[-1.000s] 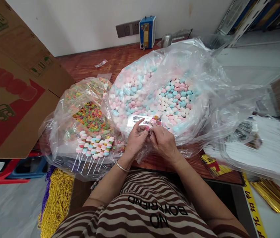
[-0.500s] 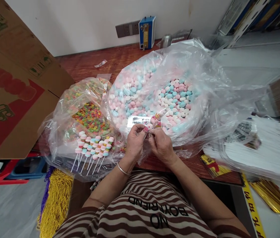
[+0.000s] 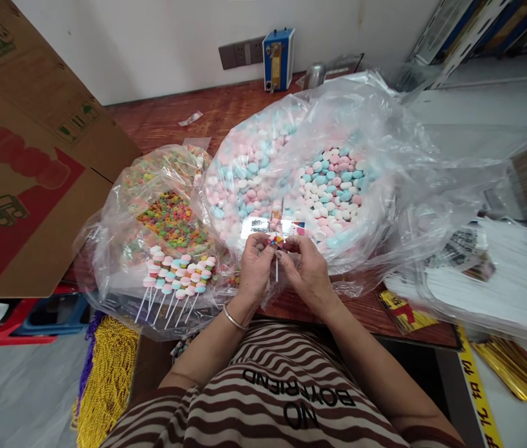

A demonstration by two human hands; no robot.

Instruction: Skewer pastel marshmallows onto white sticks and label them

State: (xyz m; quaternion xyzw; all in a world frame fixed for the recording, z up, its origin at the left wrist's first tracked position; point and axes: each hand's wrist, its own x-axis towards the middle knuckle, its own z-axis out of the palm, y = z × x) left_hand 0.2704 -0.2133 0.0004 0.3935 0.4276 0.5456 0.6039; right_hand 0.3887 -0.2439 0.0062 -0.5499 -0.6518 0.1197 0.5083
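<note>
My left hand (image 3: 254, 264) and my right hand (image 3: 306, 267) meet in front of me, fingers pinched together on a candy skewer. Its white stick (image 3: 277, 270) points down between them. Pink candy and a clear film show above the fingers, with a small multicoloured part at the fingertips; the film's extent is hard to make out. Just beyond is a large clear bag of pink, blue and white candies (image 3: 331, 180), with a white label (image 3: 252, 226) near my left fingers. Several candy skewers (image 3: 179, 274) lie to the left on a bag of small coloured rings (image 3: 170, 218).
White sticks (image 3: 515, 274) lie in plastic at the right, with gold twist ties (image 3: 517, 367) below. A cardboard box (image 3: 34, 155) stands at the left. A blue device (image 3: 279, 60) is by the wall on the wooden table (image 3: 151, 118). Gold tassels (image 3: 109, 373) hang at front left.
The skewer has been turned in my fingers: its white stick now shows below them. My right hand has opened out slightly from a tighter pinch.
</note>
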